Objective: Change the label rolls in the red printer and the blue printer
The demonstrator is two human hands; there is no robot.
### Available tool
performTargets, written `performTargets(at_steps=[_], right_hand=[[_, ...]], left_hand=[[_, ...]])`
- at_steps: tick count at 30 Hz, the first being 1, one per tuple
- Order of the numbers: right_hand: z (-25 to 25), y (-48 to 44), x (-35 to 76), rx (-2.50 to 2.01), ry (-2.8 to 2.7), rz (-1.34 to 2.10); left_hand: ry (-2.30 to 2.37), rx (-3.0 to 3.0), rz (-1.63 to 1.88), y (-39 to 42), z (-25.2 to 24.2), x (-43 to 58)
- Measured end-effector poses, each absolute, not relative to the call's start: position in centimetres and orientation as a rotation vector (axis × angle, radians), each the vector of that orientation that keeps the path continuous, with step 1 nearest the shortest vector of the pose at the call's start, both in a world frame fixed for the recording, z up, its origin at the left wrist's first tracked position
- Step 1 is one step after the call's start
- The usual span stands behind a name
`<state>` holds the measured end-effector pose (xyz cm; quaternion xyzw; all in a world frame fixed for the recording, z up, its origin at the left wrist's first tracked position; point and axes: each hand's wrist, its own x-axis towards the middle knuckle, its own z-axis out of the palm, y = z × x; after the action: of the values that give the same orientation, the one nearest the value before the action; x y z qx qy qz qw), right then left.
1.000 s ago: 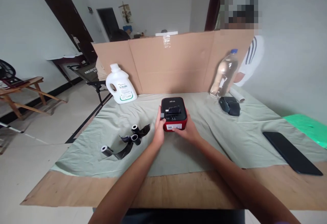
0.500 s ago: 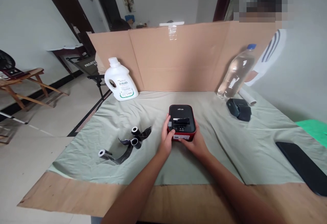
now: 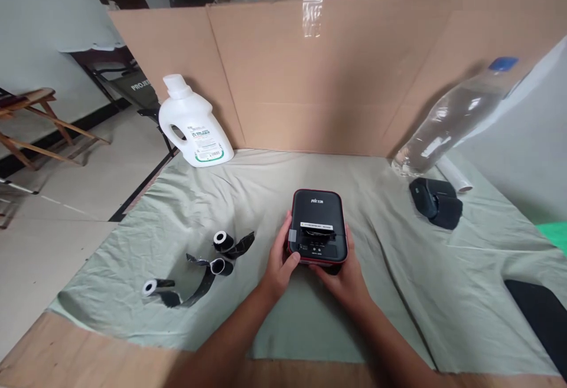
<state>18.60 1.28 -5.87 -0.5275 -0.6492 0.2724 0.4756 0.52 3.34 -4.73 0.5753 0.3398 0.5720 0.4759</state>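
Observation:
Between my two hands is a small black label printer (image 3: 319, 214) with a red edge, a slot across its top and a dark strip in the slot. My left hand (image 3: 280, 259) grips its left side, with the thumb at the front left corner. On the other side my right hand (image 3: 344, 273) wraps the right side and front edge. To the left lie rolls of black ribbon: one roll (image 3: 222, 241) at the back, another (image 3: 221, 267) in the middle and a third (image 3: 158, 287) nearer, with loose ribbon trailing between them.
A white detergent jug (image 3: 197, 125) leans at the back left against a cardboard panel (image 3: 305, 81). On the right are a clear bottle (image 3: 447, 122) with a blue cap, a white tube (image 3: 455, 174), a black device (image 3: 436, 202) and a dark flat object (image 3: 538, 317). Green-grey cloth (image 3: 310, 323) covers the table.
The camera view has tipped down and closer. The printer's top now faces me more, and its front label is no longer visible. Both hands keep their grip.

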Motion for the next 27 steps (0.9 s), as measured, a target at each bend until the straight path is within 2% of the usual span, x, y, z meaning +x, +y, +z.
performTargets(at_steps=[13, 27], right_hand=[[-6.1, 1.8, 18.7, -1.265, -1.65, 0.548], [-5.6, 2.0, 19.1, -1.263, -1.619, 0.596]], left_hand=[[0.753, 1.386, 1.416, 2.6, -5.6, 0.2], [0.811, 1.378, 1.48, 1.7, -5.1, 0.7]])
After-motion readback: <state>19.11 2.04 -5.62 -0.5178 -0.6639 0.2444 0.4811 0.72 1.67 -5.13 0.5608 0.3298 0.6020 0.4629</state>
